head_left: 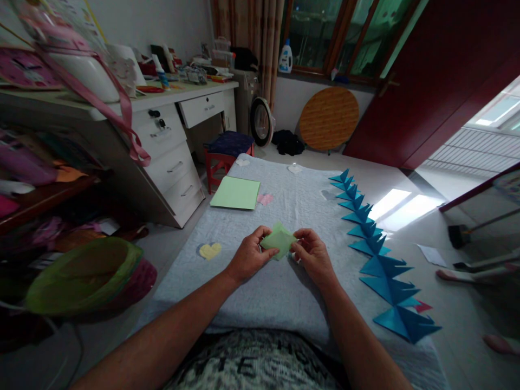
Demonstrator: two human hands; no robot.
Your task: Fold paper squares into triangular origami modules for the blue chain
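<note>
A small folded piece of light green paper (pixel 278 242) is held just above the cloth-covered table, between both hands. My left hand (pixel 252 252) pinches its left corner, thumb in front and fingers behind. At the opposite corner, my right hand (pixel 312 253) grips the paper between thumb and fingers. Farther off to the left lies a flat stack of green paper sheets (pixel 236 193). Along the right edge of the table runs a row of several folded blue paper figures (pixel 368 238) with pointed wings, touching or overlapping one another.
The table wears a pale blue-grey cloth (pixel 227 287) with heart patches. On the left stand a white desk (pixel 162 141) with drawers and a bin (pixel 138 281) lined with a green bag. Beyond the table are a red stool (pixel 219 162) and an open front-loading washing machine (pixel 248 86).
</note>
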